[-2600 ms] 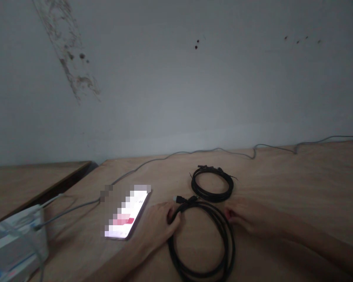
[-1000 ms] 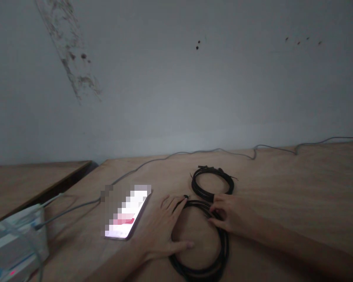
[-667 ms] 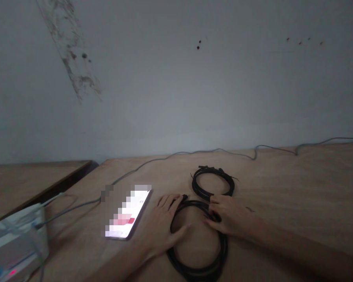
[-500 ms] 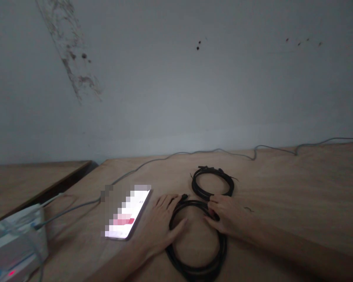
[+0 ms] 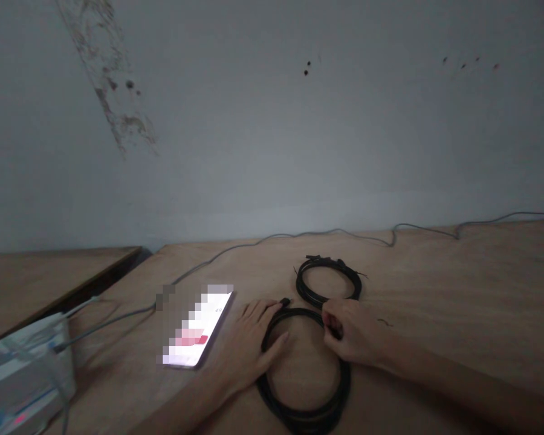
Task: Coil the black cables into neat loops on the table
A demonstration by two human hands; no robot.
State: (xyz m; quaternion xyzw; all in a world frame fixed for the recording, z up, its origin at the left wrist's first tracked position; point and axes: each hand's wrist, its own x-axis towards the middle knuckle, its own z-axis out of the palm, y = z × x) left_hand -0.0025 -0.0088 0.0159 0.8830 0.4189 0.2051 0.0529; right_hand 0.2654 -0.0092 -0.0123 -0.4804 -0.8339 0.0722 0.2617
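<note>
Black cable coil (image 5: 301,418) lies flat on the plywood worktop (image 5: 457,290). My left hand (image 5: 245,344) rests open against its upper left curve, while my right hand (image 5: 349,332) pinches its upper right strand, just below a second coil (image 5: 327,261).

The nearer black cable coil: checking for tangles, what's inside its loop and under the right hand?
Wooden tabletop shows inside the loop, partly under the left hand. The right hand hides the coil there.
</note>
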